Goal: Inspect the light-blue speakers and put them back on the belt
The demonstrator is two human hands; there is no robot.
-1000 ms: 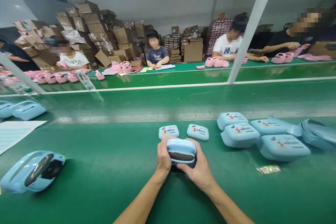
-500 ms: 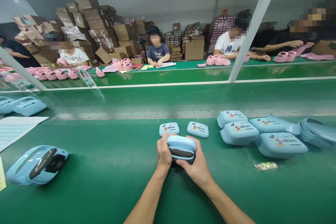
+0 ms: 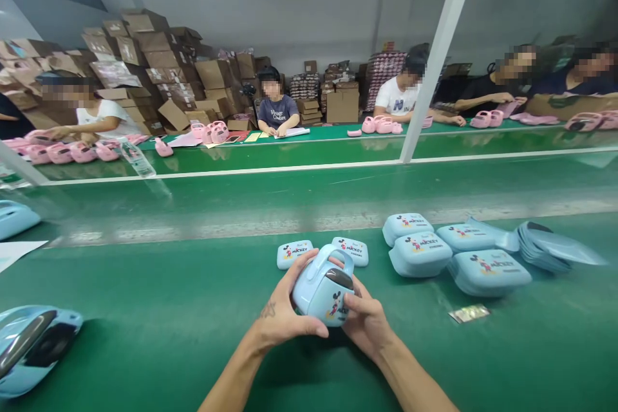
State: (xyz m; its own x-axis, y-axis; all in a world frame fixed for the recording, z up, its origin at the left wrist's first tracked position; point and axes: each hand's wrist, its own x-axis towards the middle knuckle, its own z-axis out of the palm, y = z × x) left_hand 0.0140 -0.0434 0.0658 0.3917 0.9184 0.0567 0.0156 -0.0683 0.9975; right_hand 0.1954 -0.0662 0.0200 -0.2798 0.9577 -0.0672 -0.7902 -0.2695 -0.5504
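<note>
Both my hands grip a light blue plastic toy device (image 3: 322, 293) with a cartoon mouse print and a dark panel, held just above the green table (image 3: 168, 309). My left hand (image 3: 282, 315) wraps its left side, with the fingers curled over the handle. My right hand (image 3: 364, 318) clasps its right side. Two small blue printed covers (image 3: 294, 253) (image 3: 353, 250) lie flat just beyond my hands.
A pile of larger blue printed shells (image 3: 449, 251) and stacked blue parts (image 3: 550, 246) lie to the right, with a small foil packet (image 3: 468, 313) in front. Another blue device (image 3: 33, 347) lies at the near left. Across the conveyor (image 3: 309, 196), several people handle pink devices before stacked cartons.
I have lifted the blue device and turned it, so its printed side and handle now show instead of its top. The view has shifted to the right.
</note>
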